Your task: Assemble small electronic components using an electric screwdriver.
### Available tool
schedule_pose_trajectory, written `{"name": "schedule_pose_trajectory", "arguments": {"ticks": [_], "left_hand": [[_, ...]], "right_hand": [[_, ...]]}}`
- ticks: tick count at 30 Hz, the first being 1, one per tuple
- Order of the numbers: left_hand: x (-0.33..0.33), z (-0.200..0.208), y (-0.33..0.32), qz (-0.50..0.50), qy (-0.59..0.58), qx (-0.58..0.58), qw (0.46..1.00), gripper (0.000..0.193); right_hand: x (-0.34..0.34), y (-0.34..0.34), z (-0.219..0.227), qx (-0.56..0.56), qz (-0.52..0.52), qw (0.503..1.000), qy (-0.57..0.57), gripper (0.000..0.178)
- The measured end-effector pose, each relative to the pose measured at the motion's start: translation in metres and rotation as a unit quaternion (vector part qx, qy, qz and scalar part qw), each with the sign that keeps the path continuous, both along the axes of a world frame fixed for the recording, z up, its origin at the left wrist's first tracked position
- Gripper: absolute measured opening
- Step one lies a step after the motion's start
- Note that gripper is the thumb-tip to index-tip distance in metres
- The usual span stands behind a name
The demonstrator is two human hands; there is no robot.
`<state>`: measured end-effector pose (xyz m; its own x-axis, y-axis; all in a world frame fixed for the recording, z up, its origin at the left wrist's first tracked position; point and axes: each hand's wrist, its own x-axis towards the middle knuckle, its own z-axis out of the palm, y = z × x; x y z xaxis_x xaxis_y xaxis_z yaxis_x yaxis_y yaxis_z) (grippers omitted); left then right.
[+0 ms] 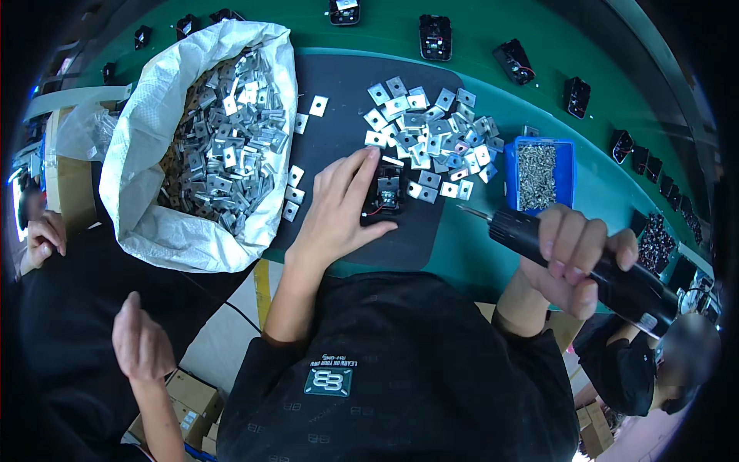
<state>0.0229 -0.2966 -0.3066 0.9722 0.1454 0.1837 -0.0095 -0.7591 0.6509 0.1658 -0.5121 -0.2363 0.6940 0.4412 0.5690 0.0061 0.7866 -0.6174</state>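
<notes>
**Hand-held driver and black housing beside a blue bin of screws**

The blue bin (572, 177) serves as landmark; the screws (536, 179) within it are too small to tell singly. To its left lies the black housing (391, 185), its left side hidden by the left hand (332, 200). That hand is loosely spread, with an extended finger at the housing's upper edge and the thumb near its lower edge; how firmly it grips cannot be told. Just below the bin, the right hand (570, 258) is curled around a black power screwdriver (516, 231), its fingers covering much of the grip. The bit points left and stands apart from the housing; the tool's rear end is hard to make out against the dark surroundings.

Between bin and housing, and above them, metal plates (431, 127) overlap, so that the lower ones are partly concealed. Far left of the bin, a white sack (127, 154) contains more such plates, its bottom unseen. Beyond the bin, further housings (436, 38) line a green surface (477, 27), one cut off by the upper edge. Well left of the bin, below the sack, a co-worker's hand (142, 343) appears blurred.
</notes>
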Motion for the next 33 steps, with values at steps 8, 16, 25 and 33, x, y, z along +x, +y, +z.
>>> {"name": "schedule_pose_trajectory", "arguments": {"ticks": [8, 16, 25, 33], "left_hand": [[0.006, -0.016, 0.001, -0.005, -0.022, -0.012, 1.0, 0.08], [0.007, -0.017, 0.003, -0.01, -0.023, -0.04, 0.999, 0.076], [0.013, -0.015, 0.005, -0.013, -0.023, -0.059, 0.998, 0.075], [0.016, -0.015, 0.01, -0.03, -0.015, -0.091, 0.995, 0.072]], "right_hand": [[-0.022, 0.049, -0.031, -0.096, -0.027, 0.995, 0.007, 0.043], [-0.025, 0.064, -0.042, -0.088, -0.032, 0.996, 0.007, 0.04], [-0.02, 0.067, -0.042, -0.089, -0.018, 0.995, -0.046, 0.041], [-0.014, 0.079, -0.042, -0.08, 0.038, 0.989, -0.117, 0.043]]}}
